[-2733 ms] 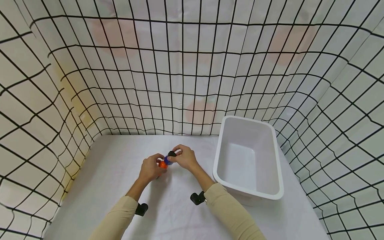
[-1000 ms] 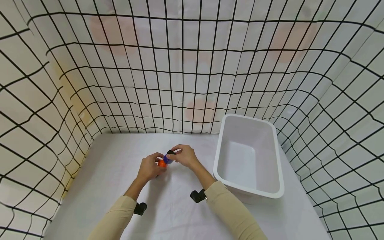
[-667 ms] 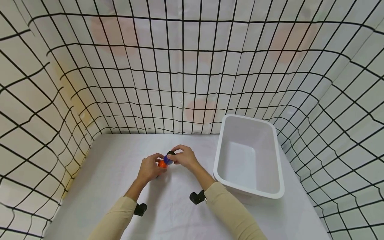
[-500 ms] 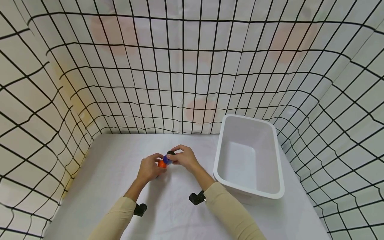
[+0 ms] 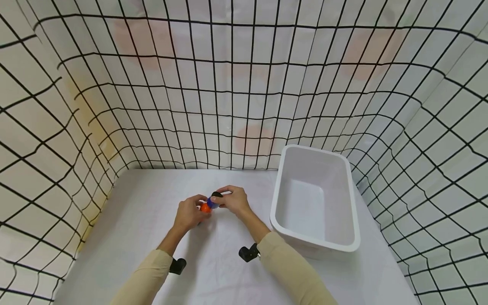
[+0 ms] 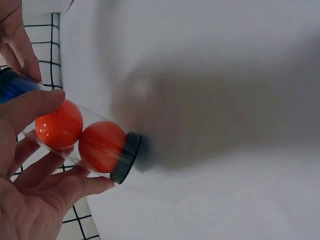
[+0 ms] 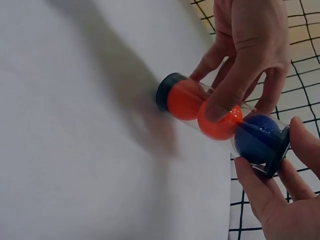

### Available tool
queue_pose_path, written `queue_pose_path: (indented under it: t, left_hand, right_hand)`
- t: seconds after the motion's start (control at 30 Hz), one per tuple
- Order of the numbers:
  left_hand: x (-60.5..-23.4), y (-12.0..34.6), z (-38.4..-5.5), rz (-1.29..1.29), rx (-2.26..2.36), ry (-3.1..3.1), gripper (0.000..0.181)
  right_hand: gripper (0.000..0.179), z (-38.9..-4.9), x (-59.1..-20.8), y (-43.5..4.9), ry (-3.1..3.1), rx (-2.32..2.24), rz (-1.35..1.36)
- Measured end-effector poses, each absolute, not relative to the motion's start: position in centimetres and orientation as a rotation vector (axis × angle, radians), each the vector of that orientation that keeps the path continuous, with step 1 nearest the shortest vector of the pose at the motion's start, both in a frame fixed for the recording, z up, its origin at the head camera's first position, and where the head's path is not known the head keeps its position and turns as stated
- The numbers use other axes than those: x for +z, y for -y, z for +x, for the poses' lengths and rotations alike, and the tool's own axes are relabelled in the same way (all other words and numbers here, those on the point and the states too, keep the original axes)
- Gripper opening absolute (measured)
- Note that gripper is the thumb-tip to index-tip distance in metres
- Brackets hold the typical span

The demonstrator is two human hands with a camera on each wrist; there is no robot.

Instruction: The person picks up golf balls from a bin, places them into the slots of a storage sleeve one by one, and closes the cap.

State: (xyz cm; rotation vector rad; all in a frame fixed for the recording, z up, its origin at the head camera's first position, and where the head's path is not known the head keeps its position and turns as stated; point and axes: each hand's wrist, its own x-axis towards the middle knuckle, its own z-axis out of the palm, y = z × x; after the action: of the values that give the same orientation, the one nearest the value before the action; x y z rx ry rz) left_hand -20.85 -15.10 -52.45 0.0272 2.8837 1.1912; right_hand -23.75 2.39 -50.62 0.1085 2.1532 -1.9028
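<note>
A clear tube (image 6: 91, 114) with a dark cap at each end holds two orange balls (image 7: 184, 100) and one blue ball (image 7: 256, 138). My left hand (image 5: 188, 214) grips it around the orange balls, thumb on the near side and fingers behind. At the blue end, my right hand (image 5: 237, 201) pinches the tube by its dark end cap (image 7: 278, 151), with the thumb on the cap and fingers beneath. The other dark cap (image 6: 126, 158) points down toward the white tabletop. In the head view the tube slants, blue end up and to the right, and my left hand covers its lower part.
A white plastic bin (image 5: 275, 199) stands on the table (image 5: 137, 237) to the right of my right forearm. Black netting (image 5: 232, 95) encloses the back and both sides. A black camera mount (image 5: 248, 253) sticks out from each wrist.
Both hands keep their hold on the tube and stay almost in place. My right wrist has shifted very slightly toward me and to the left.
</note>
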Motion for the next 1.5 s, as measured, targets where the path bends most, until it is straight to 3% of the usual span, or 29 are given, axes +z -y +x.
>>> queue_pose_path:
  t: [1.27,1.5]
  left_hand:
    - [-53.2,15.6,-20.8,-0.007,1.264,-2.89,0.042]
    - [-53.3,15.7,-20.7,0.016,1.256,-2.897,0.043]
  right_hand:
    - [0.029,-23.7,-52.0,-1.8,-2.212,-1.983,0.031]
    - [0.03,-23.6,-51.7,-2.0,-2.366,-1.82,-0.052]
